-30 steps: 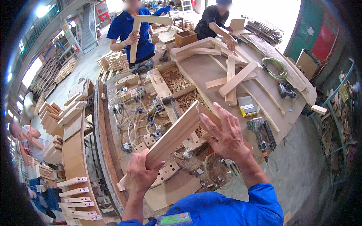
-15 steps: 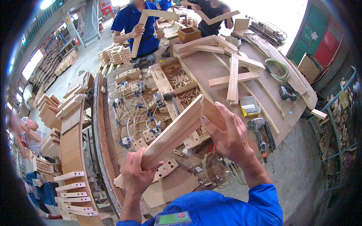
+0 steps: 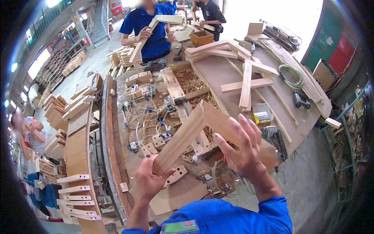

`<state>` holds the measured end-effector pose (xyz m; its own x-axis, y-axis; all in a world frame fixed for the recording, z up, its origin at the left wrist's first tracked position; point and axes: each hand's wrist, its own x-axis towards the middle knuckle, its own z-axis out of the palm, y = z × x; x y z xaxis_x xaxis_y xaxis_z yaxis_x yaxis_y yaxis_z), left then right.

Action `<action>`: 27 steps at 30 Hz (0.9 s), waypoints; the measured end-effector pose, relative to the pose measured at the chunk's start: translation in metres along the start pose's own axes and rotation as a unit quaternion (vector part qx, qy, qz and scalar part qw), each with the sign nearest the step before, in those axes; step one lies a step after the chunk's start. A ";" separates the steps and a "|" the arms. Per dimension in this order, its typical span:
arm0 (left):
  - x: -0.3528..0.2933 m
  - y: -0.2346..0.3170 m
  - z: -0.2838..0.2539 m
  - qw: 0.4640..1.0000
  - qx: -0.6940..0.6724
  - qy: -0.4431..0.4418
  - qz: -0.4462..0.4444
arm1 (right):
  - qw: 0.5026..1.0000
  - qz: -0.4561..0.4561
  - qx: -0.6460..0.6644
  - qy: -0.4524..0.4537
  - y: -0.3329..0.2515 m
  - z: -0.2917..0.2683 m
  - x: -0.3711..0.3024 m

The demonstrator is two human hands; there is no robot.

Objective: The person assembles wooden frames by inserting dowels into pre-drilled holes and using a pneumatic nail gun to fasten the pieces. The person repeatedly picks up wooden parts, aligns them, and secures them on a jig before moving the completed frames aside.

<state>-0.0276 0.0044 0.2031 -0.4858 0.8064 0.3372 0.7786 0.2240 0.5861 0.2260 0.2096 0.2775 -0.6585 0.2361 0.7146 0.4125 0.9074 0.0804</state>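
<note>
An angled wooden joint (image 3: 181, 137), two flat boards meeting at a corner, is held over the cluttered workbench with its corner pointing away from me. My left hand (image 3: 152, 178) is closed around the near end of its left board, thumb on top. Beside the right board (image 3: 219, 121) is my right hand (image 3: 244, 154), fingers spread and stretched out. It covers part of that board, and whether its palm touches the wood I cannot tell. Below the joint lies a drilled wooden block (image 3: 176, 175) on the bench.
Clear hoses and clamp fittings (image 3: 150, 111) cover the bench's left half. A hammer (image 3: 181, 101) lies beside wooden dowels (image 3: 194, 84). To the right are a nail gun (image 3: 274, 140), an open staple box (image 3: 262, 114), and stacked frame pieces (image 3: 246, 84). A co-worker (image 3: 150, 35) holds a similar joint.
My right hand has loosened from the corner, spread its fingers and come nearer to me. The joint has swung so its right board shows more. My left hand keeps its grip.
</note>
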 end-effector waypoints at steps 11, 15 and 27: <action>-0.017 -0.022 0.045 0.690 -0.558 -0.393 -0.240 | 0.945 0.178 0.253 0.103 -0.026 0.053 -0.035; -0.037 -0.013 0.055 0.522 -0.684 -0.450 -0.238 | 0.955 0.192 0.190 0.125 -0.027 0.061 -0.036; -0.055 -0.026 0.074 0.413 -0.743 -0.464 -0.248 | 0.961 0.203 0.157 0.099 -0.053 0.066 0.008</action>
<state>0.0080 -0.0051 0.1146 0.4601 0.8799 -0.1185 -0.7645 0.4605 0.4510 0.1577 0.1867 0.2327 -0.3380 0.5505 0.7634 0.3795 0.8220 -0.4247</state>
